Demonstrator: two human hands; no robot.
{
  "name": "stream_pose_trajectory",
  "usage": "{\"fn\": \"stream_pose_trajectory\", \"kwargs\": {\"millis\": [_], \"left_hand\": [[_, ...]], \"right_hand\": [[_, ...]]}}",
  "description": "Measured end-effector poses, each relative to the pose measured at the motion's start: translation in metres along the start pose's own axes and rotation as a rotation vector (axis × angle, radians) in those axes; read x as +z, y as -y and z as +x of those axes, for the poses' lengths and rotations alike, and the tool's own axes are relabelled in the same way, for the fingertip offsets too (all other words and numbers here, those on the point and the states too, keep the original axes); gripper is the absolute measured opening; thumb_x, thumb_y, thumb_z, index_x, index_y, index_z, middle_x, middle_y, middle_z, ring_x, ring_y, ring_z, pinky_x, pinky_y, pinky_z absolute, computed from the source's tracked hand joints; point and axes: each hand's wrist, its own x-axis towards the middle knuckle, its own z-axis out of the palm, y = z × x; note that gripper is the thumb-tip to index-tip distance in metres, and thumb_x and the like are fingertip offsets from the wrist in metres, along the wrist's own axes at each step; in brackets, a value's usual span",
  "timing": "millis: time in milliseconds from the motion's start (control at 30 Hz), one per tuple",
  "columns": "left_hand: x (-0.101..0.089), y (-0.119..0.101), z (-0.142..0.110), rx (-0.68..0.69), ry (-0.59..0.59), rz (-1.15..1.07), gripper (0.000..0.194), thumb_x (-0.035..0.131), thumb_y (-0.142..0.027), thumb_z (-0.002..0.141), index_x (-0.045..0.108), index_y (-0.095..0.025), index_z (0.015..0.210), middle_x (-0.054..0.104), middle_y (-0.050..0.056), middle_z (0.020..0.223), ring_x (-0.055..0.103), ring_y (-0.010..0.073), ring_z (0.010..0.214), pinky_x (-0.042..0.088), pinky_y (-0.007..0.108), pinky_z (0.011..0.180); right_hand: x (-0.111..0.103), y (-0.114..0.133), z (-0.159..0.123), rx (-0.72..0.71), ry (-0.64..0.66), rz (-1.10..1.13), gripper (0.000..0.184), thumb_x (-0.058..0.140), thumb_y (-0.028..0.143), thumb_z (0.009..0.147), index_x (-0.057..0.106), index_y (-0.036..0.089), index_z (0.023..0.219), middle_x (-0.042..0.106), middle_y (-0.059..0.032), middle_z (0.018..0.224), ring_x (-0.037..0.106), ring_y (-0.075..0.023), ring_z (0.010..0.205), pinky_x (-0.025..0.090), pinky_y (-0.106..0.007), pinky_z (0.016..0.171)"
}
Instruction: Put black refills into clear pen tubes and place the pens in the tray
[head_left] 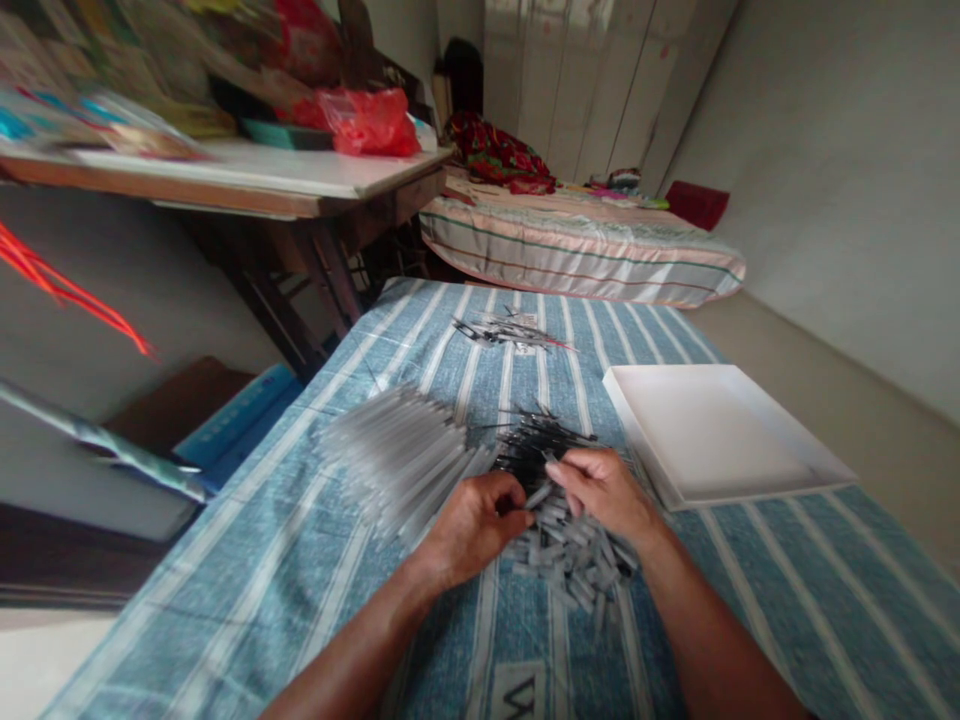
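My left hand (474, 522) and my right hand (602, 491) meet over a heap of short grey tube pieces (571, 560) on a blue striped cloth (300, 560). Both hands are closed in a pinch, and a small grey piece (538, 494) sits between their fingertips. A bundle of long grey tubes (397, 455) lies just left of my left hand. Thin black sticks (536, 445) are piled right behind my fingers.
A white shallow tray (720, 435) rests on the cloth to the right. A smaller scatter of black and grey pieces (510, 330) lies farther back. A wooden table (262, 190) with a red bag stands at the left, a bed (585, 245) behind.
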Motion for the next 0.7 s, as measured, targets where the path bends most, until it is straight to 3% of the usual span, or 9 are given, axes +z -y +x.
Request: {"fn": "stream_pose_trajectory", "kwargs": {"millis": [67, 167, 300, 400, 533, 700], "left_hand": [[-0.001, -0.002, 0.0, -0.027, -0.049, -0.003, 0.013, 0.061, -0.026, 0.068, 0.058, -0.016, 0.061, 0.048, -0.004, 0.057, 0.04, 0.0106, 0.056, 0.028, 0.022, 0.052], [-0.002, -0.005, 0.001, -0.083, -0.118, -0.076, 0.016, 0.062, -0.028, 0.069, 0.057, -0.016, 0.06, 0.043, -0.006, 0.052, 0.036, 0.009, 0.051, 0.026, 0.022, 0.049], [-0.002, -0.006, 0.003, -0.12, -0.158, -0.291, 0.018, 0.065, -0.029, 0.067, 0.055, -0.015, 0.06, 0.046, -0.006, 0.053, 0.039, 0.0079, 0.051, 0.029, 0.021, 0.05], [-0.002, -0.005, 0.003, -0.151, -0.187, -0.431, 0.019, 0.066, -0.029, 0.067, 0.054, -0.015, 0.063, 0.052, -0.004, 0.054, 0.042, 0.0072, 0.05, 0.03, 0.02, 0.049], [-0.005, -0.004, 0.004, -0.17, -0.306, -0.591, 0.02, 0.068, -0.028, 0.068, 0.052, -0.015, 0.069, 0.059, -0.003, 0.057, 0.042, 0.0055, 0.043, 0.029, 0.018, 0.042], [-0.013, -0.003, 0.006, -0.114, -0.453, -0.817, 0.019, 0.069, -0.025, 0.069, 0.058, -0.014, 0.081, 0.064, -0.002, 0.065, 0.051, 0.0056, 0.046, 0.035, 0.016, 0.043]], "right_hand": [[-0.001, -0.005, 0.003, -0.004, -0.123, -0.066, 0.041, 0.046, 0.045, 0.085, 0.051, 0.018, 0.055, 0.05, 0.0039, 0.043, 0.044, -0.0086, 0.042, 0.034, -0.019, 0.046], [0.0, -0.012, 0.007, 0.018, -0.258, -0.338, 0.032, 0.049, 0.044, 0.083, 0.064, 0.019, 0.071, 0.063, -0.0007, 0.058, 0.055, -0.0127, 0.054, 0.035, -0.021, 0.051], [0.005, -0.009, 0.014, 0.12, -0.162, -0.784, 0.031, 0.053, 0.047, 0.081, 0.068, 0.021, 0.073, 0.069, -0.0073, 0.067, 0.062, -0.0186, 0.062, 0.032, -0.025, 0.052], [0.008, -0.003, 0.017, 0.128, -0.09, -0.933, 0.031, 0.052, 0.045, 0.082, 0.067, 0.021, 0.071, 0.07, -0.0092, 0.069, 0.063, -0.02, 0.065, 0.03, -0.026, 0.052], [0.009, -0.004, 0.017, 0.089, -0.103, -0.861, 0.025, 0.053, 0.038, 0.082, 0.066, 0.021, 0.069, 0.068, -0.0061, 0.066, 0.061, -0.017, 0.062, 0.03, -0.025, 0.052], [0.015, -0.006, 0.005, -0.022, -0.106, -0.326, 0.018, 0.058, 0.035, 0.077, 0.058, 0.018, 0.069, 0.055, 0.0028, 0.053, 0.047, -0.0097, 0.049, 0.03, -0.02, 0.049]]}}
